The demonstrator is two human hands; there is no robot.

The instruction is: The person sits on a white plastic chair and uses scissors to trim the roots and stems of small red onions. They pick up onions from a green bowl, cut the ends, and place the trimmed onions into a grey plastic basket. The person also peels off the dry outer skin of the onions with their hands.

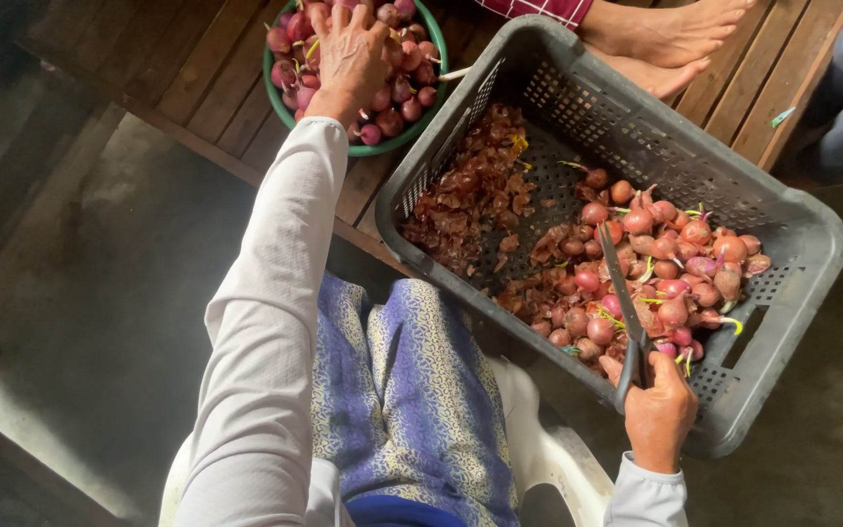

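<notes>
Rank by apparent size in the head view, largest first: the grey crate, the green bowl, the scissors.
1. Grey crate, by far the largest.
2. Green bowl, partly cut off by the top edge and covered by the left hand.
3. Scissors, held in the right hand; long but thin.

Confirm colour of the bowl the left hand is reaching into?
Green. The bowl rim shows around the red shallots under the left hand; head view.
</notes>
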